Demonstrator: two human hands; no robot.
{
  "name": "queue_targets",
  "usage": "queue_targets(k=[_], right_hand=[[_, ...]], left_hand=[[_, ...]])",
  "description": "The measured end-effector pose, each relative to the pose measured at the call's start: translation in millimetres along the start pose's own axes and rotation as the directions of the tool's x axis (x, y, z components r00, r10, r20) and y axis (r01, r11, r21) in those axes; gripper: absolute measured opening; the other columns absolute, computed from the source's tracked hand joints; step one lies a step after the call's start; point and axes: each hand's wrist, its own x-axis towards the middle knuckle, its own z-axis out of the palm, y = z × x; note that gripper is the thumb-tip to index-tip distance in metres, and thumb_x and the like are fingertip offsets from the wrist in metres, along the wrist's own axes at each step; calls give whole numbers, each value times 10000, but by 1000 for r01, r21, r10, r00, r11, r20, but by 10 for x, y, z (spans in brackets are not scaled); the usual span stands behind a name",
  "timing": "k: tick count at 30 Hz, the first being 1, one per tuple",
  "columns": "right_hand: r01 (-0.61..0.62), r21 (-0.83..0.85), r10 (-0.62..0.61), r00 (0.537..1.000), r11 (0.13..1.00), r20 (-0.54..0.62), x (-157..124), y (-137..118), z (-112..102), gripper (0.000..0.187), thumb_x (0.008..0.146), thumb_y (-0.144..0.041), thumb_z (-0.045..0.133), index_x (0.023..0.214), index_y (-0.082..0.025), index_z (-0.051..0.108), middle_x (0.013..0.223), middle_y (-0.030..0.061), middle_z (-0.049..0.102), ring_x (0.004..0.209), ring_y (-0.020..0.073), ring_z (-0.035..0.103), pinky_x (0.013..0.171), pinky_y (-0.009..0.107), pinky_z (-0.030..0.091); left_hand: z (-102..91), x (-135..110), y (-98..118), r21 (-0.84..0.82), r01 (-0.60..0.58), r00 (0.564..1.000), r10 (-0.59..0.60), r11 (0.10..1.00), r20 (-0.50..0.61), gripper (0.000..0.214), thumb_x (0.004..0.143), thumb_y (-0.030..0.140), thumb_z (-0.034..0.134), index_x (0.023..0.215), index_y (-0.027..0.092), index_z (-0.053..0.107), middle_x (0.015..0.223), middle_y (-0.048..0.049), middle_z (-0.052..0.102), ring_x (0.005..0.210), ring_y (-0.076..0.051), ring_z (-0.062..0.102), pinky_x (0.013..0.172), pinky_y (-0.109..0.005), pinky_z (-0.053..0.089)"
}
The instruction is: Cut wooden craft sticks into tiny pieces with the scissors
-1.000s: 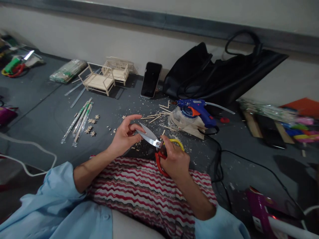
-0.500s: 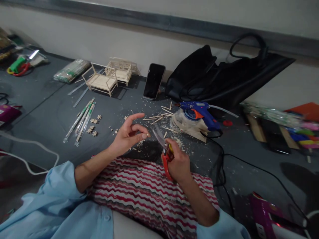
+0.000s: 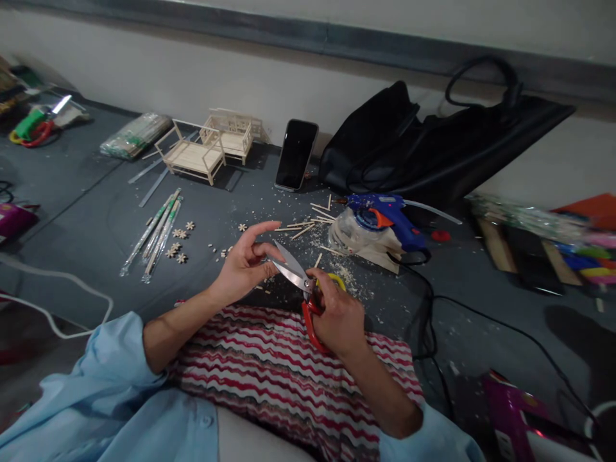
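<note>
My right hand [image 3: 341,319] grips scissors [image 3: 293,274] by their red and yellow handles. The blades are parted and point up and left, toward the fingertips of my left hand [image 3: 248,263]. Thumb and a finger of that hand are pinched on a tiny pale wooden piece, now mostly hidden behind the blades; its forefinger stretches out above. Short wooden sticks [image 3: 301,228] and pale chips lie on the table just beyond both hands.
A blue glue gun [image 3: 385,212] rests on a clear tape roll [image 3: 344,232]; its black cable runs right. Behind stand a phone [image 3: 296,155], miniature wooden furniture [image 3: 195,159] and a black bag [image 3: 414,147]. Wrapped sticks [image 3: 156,234] and small wooden flowers [image 3: 177,242] lie left.
My right hand has brought the scissors left and turned them, so the parted blades now reach my left fingertips. My left hand has stayed nearly still.
</note>
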Motion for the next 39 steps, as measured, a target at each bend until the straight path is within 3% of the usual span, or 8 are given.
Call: queue_targets(k=[17, 21, 24, 26, 29, 32, 35, 39], right_hand=[[-66, 94, 58, 995, 993, 78, -7, -29, 17, 397, 698, -203, 517, 1089, -212, 591, 631, -22, 629, 554, 153, 566, 527, 238, 374], [-101, 121, 89, 991, 988, 104, 6, -8, 62, 354, 728, -187, 486, 1068, -210, 580, 648, -14, 627, 558, 151, 576, 528, 230, 383], [-119, 84, 115, 992, 989, 59, 50, 62, 83, 325, 730, -189, 479, 1035, -207, 589, 619, -12, 609, 539, 157, 557, 528, 241, 370], [-172, 69, 170, 985, 983, 32, 95, 118, 78, 336, 730, -204, 484, 1049, -209, 590, 652, -6, 628, 536, 157, 550, 523, 245, 358], [-231, 60, 232, 973, 971, -5, 157, 174, 56, 354, 722, -231, 501, 1062, -204, 595, 706, 14, 657, 565, 166, 563, 537, 252, 361], [-256, 66, 256, 967, 965, 8, 177, 180, 44, 361, 720, -254, 517, 1067, -209, 604, 712, 14, 661, 579, 167, 568, 543, 251, 359], [-260, 86, 259, 966, 962, 20, 172, 169, 50, 365, 710, -259, 528, 1065, -220, 607, 702, 1, 658, 576, 161, 568, 543, 246, 362], [-236, 118, 238, 971, 965, -9, 168, 163, 59, 359, 708, -249, 522, 1054, -224, 612, 685, -4, 653, 597, 165, 586, 552, 244, 378]], left_hand=[[10, 23, 33, 39, 44, 999, -44, 998, 12, 586, 746, 173, 729, 1265, 197, 457, 795, 8, 671, 681, -87, 611, 643, -195, 489], [-28, 76, 65, 126, 66, 998, -65, 990, -8, 593, 732, 197, 734, 1260, 192, 463, 741, 20, 644, 666, -94, 605, 639, -208, 480], [-196, 157, 149, 295, 61, 998, -56, 953, -25, 532, 744, 217, 700, 1232, 175, 491, 761, 0, 661, 704, -117, 624, 659, -228, 480], [-387, 212, 236, 527, 50, 999, -32, 849, -43, 402, 759, 207, 650, 1146, 152, 559, 790, -25, 678, 740, -135, 631, 681, -242, 474], [-691, 261, 369, 887, 74, 997, -34, 455, -65, 209, 765, 130, 534, 933, 142, 659, 813, -50, 696, 765, -159, 624, 713, -270, 451], [-873, 270, 429, 983, 88, 981, -186, 162, -57, 246, 731, 81, 471, 825, 148, 689, 819, -63, 712, 763, -177, 626, 681, -270, 426], [-906, 266, 404, 996, 76, 951, -304, 35, -62, 277, 711, 74, 467, 820, 165, 704, 830, -59, 724, 768, -174, 635, 640, -251, 403], [-890, 263, 336, 998, 47, 938, -343, -46, -60, 288, 708, 80, 468, 826, 182, 710, 851, -55, 730, 774, -176, 639, 615, -252, 381]])
